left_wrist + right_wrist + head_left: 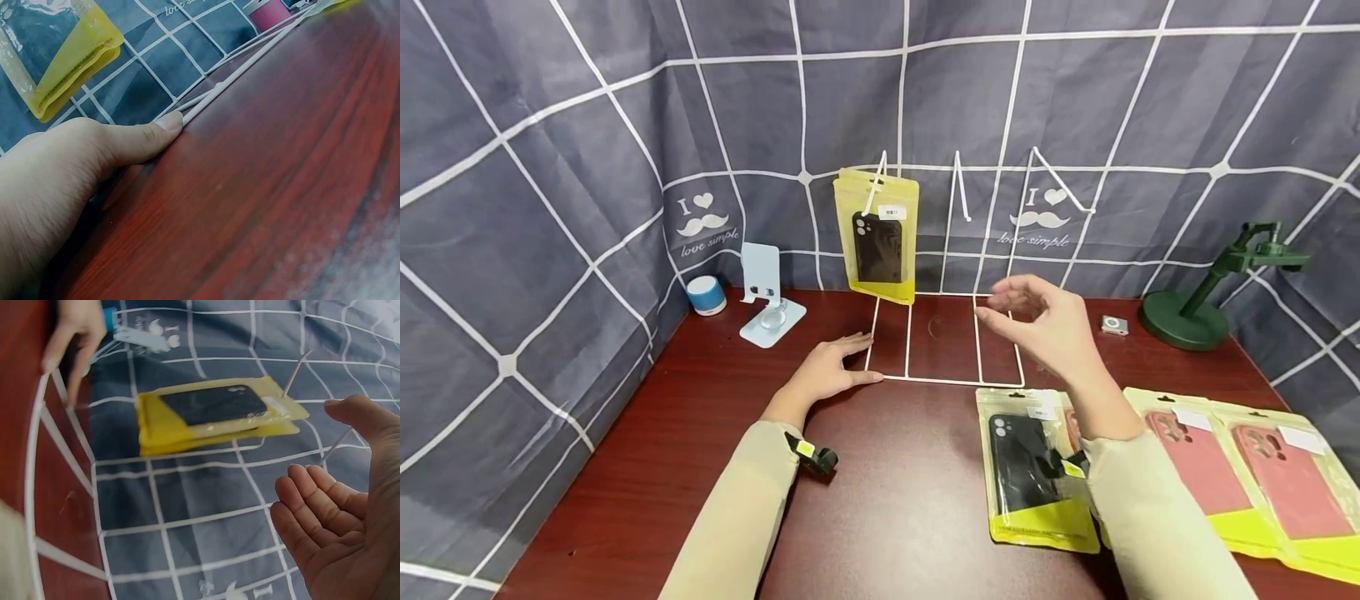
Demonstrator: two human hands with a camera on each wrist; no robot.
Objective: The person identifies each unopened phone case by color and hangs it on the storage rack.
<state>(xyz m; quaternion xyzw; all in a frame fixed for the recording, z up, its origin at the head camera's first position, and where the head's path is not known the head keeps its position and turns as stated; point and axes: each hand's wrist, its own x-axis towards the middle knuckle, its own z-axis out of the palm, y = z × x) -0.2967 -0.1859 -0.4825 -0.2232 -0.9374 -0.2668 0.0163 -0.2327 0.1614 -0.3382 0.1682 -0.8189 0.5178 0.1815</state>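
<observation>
A white wire display rack [943, 381] stands on the table, its three prongs rising at the back. From its left prong hang yellow packs, the front one a phone case pack [880, 254] with a black case behind clear film. My left hand [823, 372] rests at the rack's front left corner, fingers fairly straight; in the left wrist view the thumb [147, 139] touches the wire. Raised over the right side of the rack is my right hand [1048, 325], holding nothing, its fingers loosely bent and thumb apart in the right wrist view.
More phone case packs lie at the front right: one black [1026, 467], others pink [1202, 467], partly under the right sleeve. A pale blue phone stand [772, 321] and a blue-white cylinder [706, 295] stand left. A green stand [1187, 321] and a small silver device [1114, 325] sit right.
</observation>
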